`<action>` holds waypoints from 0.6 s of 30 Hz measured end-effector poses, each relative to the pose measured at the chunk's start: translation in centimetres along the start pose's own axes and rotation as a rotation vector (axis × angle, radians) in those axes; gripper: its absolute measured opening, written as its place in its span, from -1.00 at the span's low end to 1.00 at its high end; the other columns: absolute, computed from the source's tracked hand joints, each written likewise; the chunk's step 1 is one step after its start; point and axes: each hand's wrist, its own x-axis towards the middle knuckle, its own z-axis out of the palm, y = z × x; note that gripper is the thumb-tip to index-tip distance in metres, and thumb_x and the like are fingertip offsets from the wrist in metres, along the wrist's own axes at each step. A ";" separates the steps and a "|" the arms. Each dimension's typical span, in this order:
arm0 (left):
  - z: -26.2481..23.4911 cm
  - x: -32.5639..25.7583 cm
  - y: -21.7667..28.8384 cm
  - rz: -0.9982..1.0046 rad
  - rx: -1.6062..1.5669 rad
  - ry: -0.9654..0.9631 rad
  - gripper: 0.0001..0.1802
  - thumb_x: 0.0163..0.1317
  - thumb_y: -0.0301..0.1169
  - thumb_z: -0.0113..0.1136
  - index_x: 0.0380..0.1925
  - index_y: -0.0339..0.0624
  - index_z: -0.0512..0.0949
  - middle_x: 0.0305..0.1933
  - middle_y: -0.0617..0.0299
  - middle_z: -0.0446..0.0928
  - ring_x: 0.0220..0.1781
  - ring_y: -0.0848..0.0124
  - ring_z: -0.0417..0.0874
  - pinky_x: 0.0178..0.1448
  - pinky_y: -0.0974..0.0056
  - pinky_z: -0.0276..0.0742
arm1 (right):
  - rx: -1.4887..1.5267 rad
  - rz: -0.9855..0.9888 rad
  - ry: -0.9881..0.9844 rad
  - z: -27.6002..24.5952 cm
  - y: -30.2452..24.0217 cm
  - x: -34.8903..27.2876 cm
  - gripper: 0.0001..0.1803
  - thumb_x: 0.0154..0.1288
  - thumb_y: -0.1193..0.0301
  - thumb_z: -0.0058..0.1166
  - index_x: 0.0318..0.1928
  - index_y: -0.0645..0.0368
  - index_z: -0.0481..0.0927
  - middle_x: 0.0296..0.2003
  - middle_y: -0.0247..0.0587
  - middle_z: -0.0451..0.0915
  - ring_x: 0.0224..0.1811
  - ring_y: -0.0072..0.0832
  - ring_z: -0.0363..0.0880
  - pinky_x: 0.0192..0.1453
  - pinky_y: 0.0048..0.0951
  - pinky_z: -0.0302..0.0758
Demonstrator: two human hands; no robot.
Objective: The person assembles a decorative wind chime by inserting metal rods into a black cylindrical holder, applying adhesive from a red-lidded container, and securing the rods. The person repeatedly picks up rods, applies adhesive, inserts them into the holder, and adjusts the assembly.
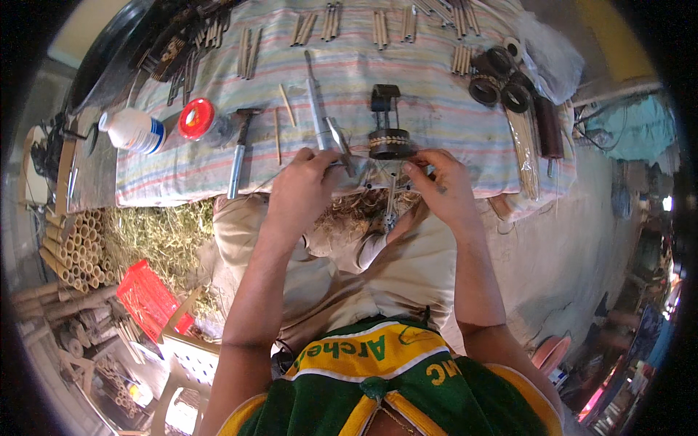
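At the near edge of the table, my left hand (304, 182) has its fingers closed in a pinch beside a metal tool (337, 138); what it pinches is too small to make out. My right hand (440, 183) is also closed, thumb against fingers, at the lower right of a dark cylindrical frame (390, 144) with a patterned band. Whatever lies in that grip is mostly hidden. Thin tubes (392, 190) show between my hands at the cloth's edge. Left of my left hand are a hammer (239, 154), a thin stick (277, 136) and a long knife-like blade (314, 98).
A striped cloth (211, 171) covers the table. A white bottle (132, 131) and a red-lidded jar (196, 119) stand at left. Bundles of short tubes (380, 29) line the far side. Dark rings (485, 89) and a plastic bag (549, 58) lie at right. Cut bamboo (80, 247) is stacked below left.
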 end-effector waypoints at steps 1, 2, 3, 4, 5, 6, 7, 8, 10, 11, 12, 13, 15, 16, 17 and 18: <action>-0.2 0.1 0.0 -0.027 0.031 0.010 -0.76 0.33 -0.30 0.20 -0.09 -0.13 0.66 -0.22 -0.06 0.60 -0.20 -0.08 0.67 -0.11 -0.04 0.58 | 0.009 -0.014 0.002 -0.1 0.2 0.0 -0.70 0.28 0.35 0.28 -0.09 0.32 0.66 -0.27 0.03 0.63 -0.25 -0.30 0.63 -0.20 -0.34 0.53; -0.7 0.1 -0.1 -0.044 0.059 0.021 -0.77 0.33 -0.30 0.20 -0.09 -0.13 0.66 -0.24 -0.06 0.59 -0.22 -0.08 0.67 -0.12 -0.04 0.58 | 0.006 0.015 -0.012 -0.4 0.4 -0.1 -0.72 0.29 0.35 0.28 -0.11 0.31 0.67 -0.27 -0.04 0.64 -0.26 -0.36 0.61 -0.21 -0.38 0.50; -1.3 0.1 0.0 -0.100 0.097 0.004 -0.77 0.33 -0.29 0.20 -0.10 -0.13 0.66 -0.26 -0.05 0.59 -0.23 -0.08 0.67 -0.13 -0.05 0.58 | 0.011 0.058 -0.030 -0.8 0.5 -0.4 -0.75 0.31 0.36 0.27 -0.12 0.30 0.68 -0.26 -0.10 0.64 -0.26 -0.43 0.59 -0.22 -0.43 0.48; -2.0 0.0 0.2 -0.111 0.128 0.025 -0.79 0.32 -0.33 0.23 -0.12 -0.15 0.66 -0.28 -0.03 0.60 -0.29 -0.07 0.67 -0.21 -0.02 0.59 | 0.032 0.055 -0.041 -1.1 0.4 -0.5 -0.77 0.32 0.37 0.27 -0.14 0.29 0.68 -0.26 -0.17 0.65 -0.26 -0.50 0.57 -0.24 -0.47 0.46; -2.5 -0.2 0.6 -0.058 0.081 0.071 -0.80 0.29 -0.38 0.25 -0.13 -0.19 0.67 -0.29 -0.04 0.60 -0.29 -0.03 0.67 -0.21 0.02 0.58 | 0.031 0.128 -0.078 -1.6 0.2 -0.8 -0.77 0.33 0.37 0.26 -0.14 0.29 0.68 -0.26 -0.18 0.65 -0.27 -0.51 0.57 -0.24 -0.48 0.45; -2.9 -0.3 1.3 -0.054 0.045 0.088 -0.81 0.27 -0.43 0.28 -0.14 -0.24 0.67 -0.30 -0.05 0.61 -0.30 0.01 0.67 -0.21 0.06 0.58 | 0.041 0.148 -0.108 -2.5 0.0 -1.0 -0.77 0.33 0.36 0.25 -0.15 0.28 0.68 -0.27 -0.18 0.64 -0.28 -0.52 0.56 -0.25 -0.48 0.44; -3.1 -0.3 2.1 -0.039 0.001 0.115 -0.81 0.24 -0.48 0.30 -0.16 -0.28 0.67 -0.31 -0.06 0.62 -0.30 0.05 0.67 -0.22 0.09 0.57 | 0.021 0.232 -0.152 -3.0 -0.4 -1.4 -0.78 0.34 0.36 0.25 -0.15 0.28 0.68 -0.27 -0.18 0.64 -0.29 -0.52 0.55 -0.26 -0.49 0.43; -2.9 0.0 3.0 0.027 -0.147 0.104 -0.78 0.21 -0.54 0.31 -0.13 -0.28 0.66 -0.23 -0.03 0.63 -0.28 0.10 0.69 -0.19 0.13 0.61 | 0.118 0.226 -0.166 -3.9 -1.0 -2.0 -0.81 0.36 0.40 0.22 -0.15 0.28 0.67 -0.33 -0.27 0.61 -0.30 -0.61 0.50 -0.26 -0.52 0.42; -1.5 0.0 5.7 0.160 -0.399 0.021 -0.70 0.20 -0.54 0.31 -0.03 -0.26 0.63 -0.09 -0.04 0.62 -0.16 0.04 0.69 -0.08 0.13 0.64 | 0.143 0.192 -0.233 -5.4 -1.9 -2.0 -0.83 0.35 0.43 0.21 -0.17 0.31 0.66 -0.36 -0.21 0.60 -0.34 -0.55 0.51 -0.28 -0.47 0.43; -0.4 1.0 6.7 0.382 -0.387 -0.002 -0.59 0.19 -0.55 0.30 0.08 -0.25 0.57 0.05 -0.09 0.58 0.03 -0.01 0.65 0.05 0.12 0.63 | 0.155 0.218 -0.272 -6.1 -2.4 -1.9 -0.84 0.35 0.45 0.20 -0.18 0.32 0.65 -0.37 -0.18 0.59 -0.36 -0.53 0.51 -0.29 -0.45 0.44; 0.5 1.3 7.9 0.390 -0.480 -0.093 -0.55 0.19 -0.57 0.28 0.12 -0.25 0.54 0.13 -0.11 0.55 0.19 -0.03 0.58 0.16 0.08 0.59 | 0.249 0.127 -0.284 -6.4 -2.6 -1.3 -0.83 0.36 0.44 0.19 -0.17 0.31 0.65 -0.39 -0.22 0.60 -0.37 -0.55 0.49 -0.28 -0.45 0.44; 1.2 2.0 8.4 0.432 -0.406 -0.089 -0.55 0.17 -0.57 0.26 0.12 -0.27 0.53 0.14 -0.13 0.53 0.16 -0.05 0.58 0.13 0.06 0.60 | 0.197 0.067 -0.281 -6.8 -2.8 -0.8 -0.84 0.37 0.44 0.19 -0.16 0.31 0.64 -0.40 -0.29 0.56 -0.37 -0.61 0.46 -0.28 -0.50 0.42; 2.1 3.6 8.9 0.466 -0.228 -0.163 -0.53 0.14 -0.58 0.22 0.11 -0.31 0.51 0.14 -0.15 0.51 0.10 -0.10 0.60 0.09 0.01 0.60 | 0.096 0.129 -0.297 -7.8 -2.7 0.1 -0.85 0.39 0.45 0.19 -0.16 0.31 0.62 -0.41 -0.44 0.50 -0.36 -0.74 0.38 -0.29 -0.58 0.39; 2.0 4.4 8.5 0.481 -0.219 -0.081 -0.57 0.16 -0.58 0.20 0.08 -0.31 0.52 0.12 -0.15 0.53 0.11 -0.10 0.60 0.07 0.03 0.61 | 0.087 0.107 -0.278 -8.4 -2.4 0.5 -0.83 0.39 0.44 0.20 -0.13 0.30 0.64 -0.39 -0.39 0.56 -0.31 -0.69 0.45 -0.24 -0.56 0.44; 1.5 4.4 8.1 0.405 -0.316 0.017 -0.58 0.16 -0.59 0.19 0.07 -0.31 0.52 0.09 -0.14 0.54 0.06 -0.10 0.62 0.04 0.03 0.61 | 0.072 0.149 -0.258 -8.3 -2.0 0.9 -0.83 0.38 0.43 0.20 -0.12 0.30 0.64 -0.37 -0.36 0.58 -0.29 -0.67 0.48 -0.23 -0.54 0.45; 0.8 4.4 7.4 0.298 -0.362 0.057 -0.59 0.17 -0.61 0.19 0.06 -0.31 0.53 0.06 -0.13 0.56 0.02 -0.10 0.63 0.01 0.04 0.61 | 0.084 0.116 -0.230 -7.9 -1.4 1.2 -0.82 0.38 0.43 0.20 -0.11 0.30 0.65 -0.35 -0.33 0.61 -0.27 -0.64 0.51 -0.21 -0.53 0.46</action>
